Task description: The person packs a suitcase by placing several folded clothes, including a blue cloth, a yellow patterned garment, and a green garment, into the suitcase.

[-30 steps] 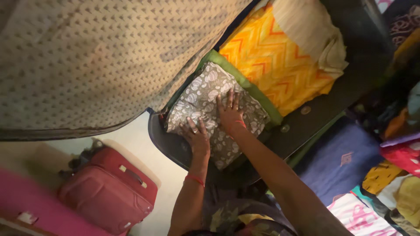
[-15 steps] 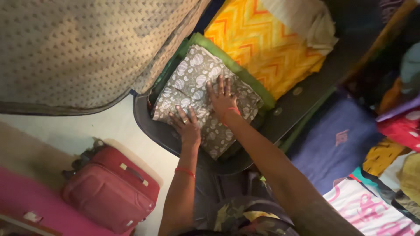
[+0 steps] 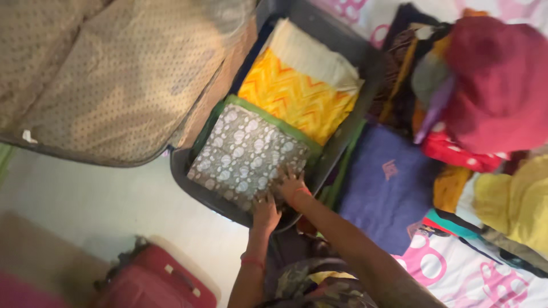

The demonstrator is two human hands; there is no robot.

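Your left hand [image 3: 266, 212] and right hand [image 3: 290, 185] have slid from the middle of the folded grey cloth [image 3: 242, 155] to its near edge, fingers spread flat, pressing it into the suitcase [image 3: 197, 185].

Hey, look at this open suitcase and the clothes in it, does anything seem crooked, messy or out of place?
Inside the suitcase nothing stands out: the grey patterned cloth and the yellow zigzag cloth lie flat and folded, with the left hand and right hand at the grey one's near edge. Only the heap of clothes beside it is jumbled.
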